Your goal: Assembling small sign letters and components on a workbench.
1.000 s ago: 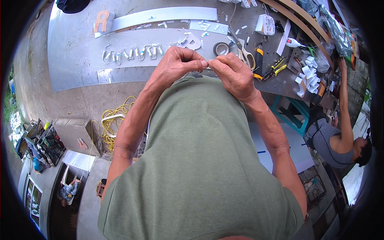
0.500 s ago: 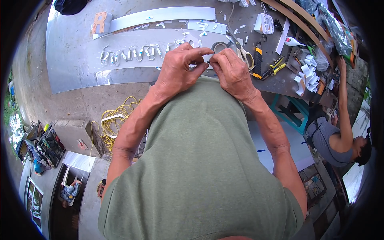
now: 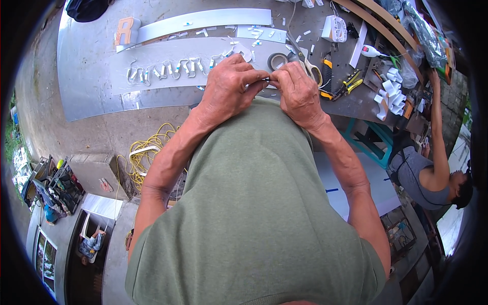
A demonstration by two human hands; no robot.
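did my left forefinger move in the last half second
Yes: judged against the tape roll on the table, the forefinger of the left hand has come down, away from the roll.

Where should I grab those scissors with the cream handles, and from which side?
Take the metal scissors with cream plastic loop handles by the loops, coming from the near side, beside the person's right hand. The loops are toward the person and the silver blades point away, so that end looks safest to hold.
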